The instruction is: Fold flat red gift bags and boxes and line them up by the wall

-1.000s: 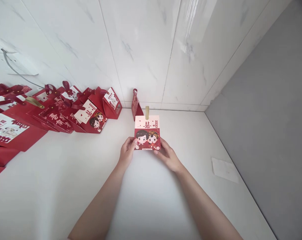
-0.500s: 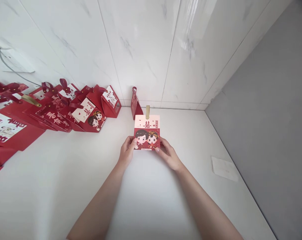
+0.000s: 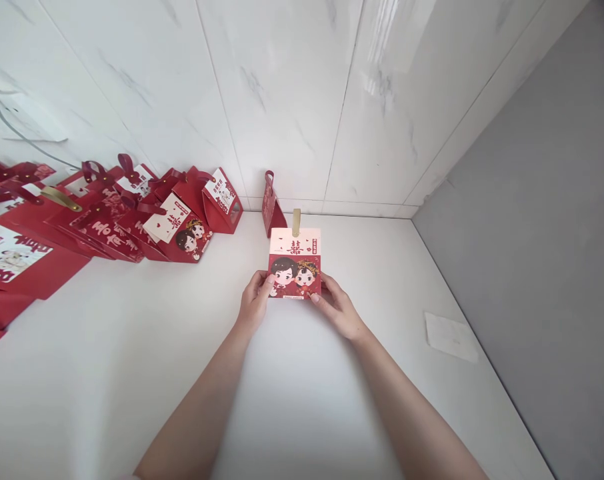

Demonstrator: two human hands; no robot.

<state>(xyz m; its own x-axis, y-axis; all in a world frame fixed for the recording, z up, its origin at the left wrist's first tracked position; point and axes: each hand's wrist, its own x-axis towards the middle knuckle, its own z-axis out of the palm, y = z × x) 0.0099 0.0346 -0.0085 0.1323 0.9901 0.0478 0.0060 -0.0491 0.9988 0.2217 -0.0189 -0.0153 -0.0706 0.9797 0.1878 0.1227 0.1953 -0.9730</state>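
Observation:
Between my two hands is a red and pale pink gift box [image 3: 295, 265] with two cartoon figures on its front and a gold strap handle at its top. My left hand [image 3: 255, 298] grips its left side, thumb on the front face. On the right side, my right hand [image 3: 340, 307] holds it with the thumb near the lower front edge; the other fingers are partly hidden behind it. Just behind stands a narrow red box [image 3: 271, 205] with a dark red loop handle, close to the wall and partly covered by the held box.
Several red gift boxes [image 3: 115, 223] crowd the left side of the white tabletop [image 3: 172, 333], along the tiled wall [image 3: 282, 100]. A grey cable [image 3: 25, 137] hangs at the far left. A flat white rectangle [image 3: 451, 335] is at the right, near the grey surface [image 3: 542, 233].
Both hands keep the same hold on the gift box, which stays in place. The whole view has shifted very slightly.

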